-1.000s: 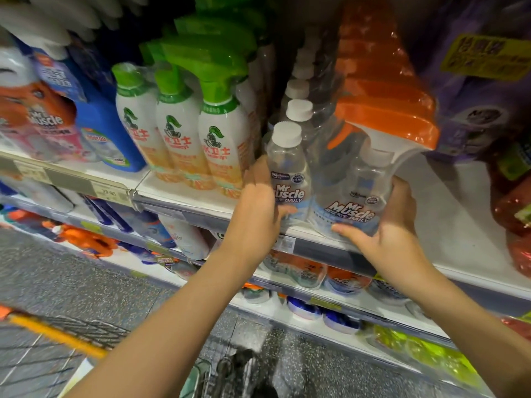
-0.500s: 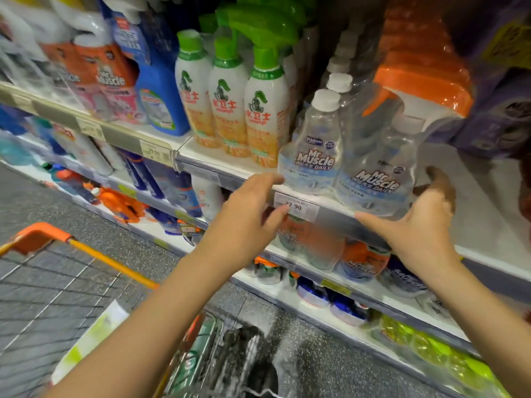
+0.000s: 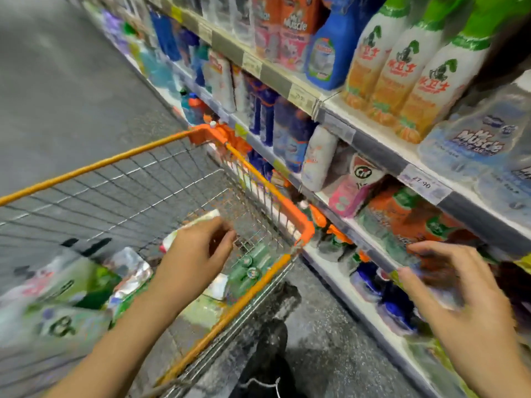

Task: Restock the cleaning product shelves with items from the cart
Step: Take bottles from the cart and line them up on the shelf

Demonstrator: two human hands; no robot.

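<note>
Left hand is over the cart, inside the orange rim. Grip is loose: fingers half curled, nothing visibly in it. A white-and-pink pack pokes out just past the knuckles. Can't tell if the hand touches it (the hand covers most of it).

Right hand is out in front of the shelves, level with the lower rows. Grip is slack, fingers spread, holding nothing. Heavy motion blur, fingertips smeared.

Stock in the cart:
- Green containers sit in the near right corner against the wire.
- Green-and-white packs are at the left, partly cut by the frame edge.
- All of it is blurred and the labels are unreadable.

On the shelves:
- Clear Mr Muscle bottles stand at the front edge of the upper shelf, above a price tag reading 27.90. The right frame edge clips them.
- Green-capped bottles stand just left of them, tops cut off.
- A Cif pack leans tilted one shelf down.
- The rows below that are too smeared to identify.
</note>
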